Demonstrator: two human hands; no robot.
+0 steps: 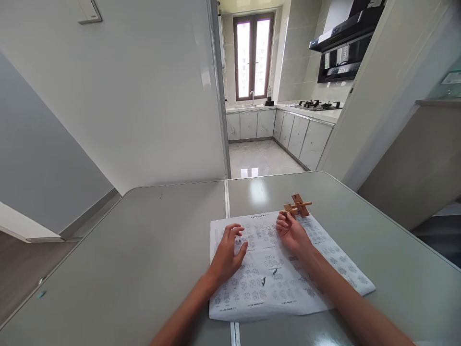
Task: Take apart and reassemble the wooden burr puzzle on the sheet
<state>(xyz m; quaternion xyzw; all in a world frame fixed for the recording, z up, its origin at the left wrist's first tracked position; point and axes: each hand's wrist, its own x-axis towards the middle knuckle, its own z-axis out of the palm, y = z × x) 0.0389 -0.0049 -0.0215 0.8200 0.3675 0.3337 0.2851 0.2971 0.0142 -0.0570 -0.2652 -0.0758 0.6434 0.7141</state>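
My right hand [291, 234] is closed, its thumb and fingers gripping a small wooden model [298, 205] above the far right edge of the paper. The model has a reddish-brown flat plate, a thin rod through it and lighter small blocks by my fingertips. Just how the blocks join is hidden by the fingers. Over the left part of the printed instruction sheet [252, 278] my left hand [229, 252] is open, thumb and fingers apart and nothing between them. The sheet shows rows of small line drawings and two dark check marks.
The sheet lies on a glossy grey-green table [173, 240] with a seam down the middle. A small teal bit [42, 294] is near the table's left edge. Beyond the far edge, a doorway opens to a kitchen with white cabinets [248, 124] and a gas stove [317, 105].
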